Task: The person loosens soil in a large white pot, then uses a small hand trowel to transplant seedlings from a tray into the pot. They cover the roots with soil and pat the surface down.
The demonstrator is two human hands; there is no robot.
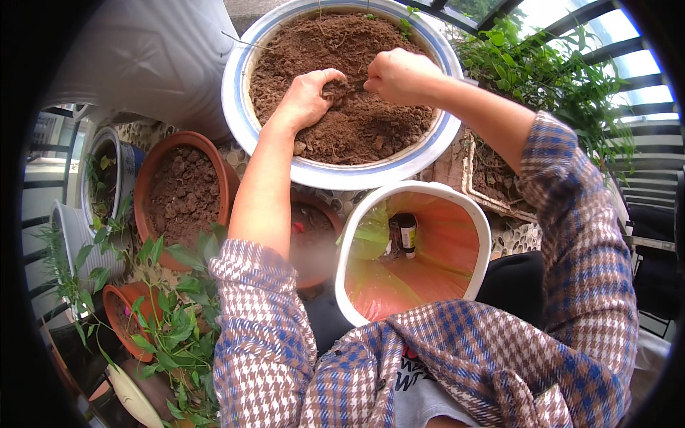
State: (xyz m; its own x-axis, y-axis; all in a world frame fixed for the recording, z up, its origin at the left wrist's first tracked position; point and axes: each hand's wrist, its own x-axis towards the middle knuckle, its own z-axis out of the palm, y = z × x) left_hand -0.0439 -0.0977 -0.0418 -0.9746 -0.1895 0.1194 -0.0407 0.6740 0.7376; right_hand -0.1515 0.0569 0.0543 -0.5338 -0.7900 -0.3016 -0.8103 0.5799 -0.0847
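Note:
A large round white pot with blue bands (342,179) holds loose brown soil (374,128). Inside its rim, my left hand (310,99) is closed around a clump of soil (336,92), fingers and thumb bent over it. My right hand (401,77) is a fist just to the right of the clump. A thin dark tool (362,83) juts from that fist towards the clump; its handle is hidden in my fingers, so its exact kind is unclear.
Before me stands a white bin (484,251) lined with a tinted bag, a small dark bottle (407,235) inside. Left are a terracotta pot of soil (184,198), a blue-and-white pot (128,160) and leafy plants (182,321). Greenery (514,64) grows along dark railings (615,51) on the right.

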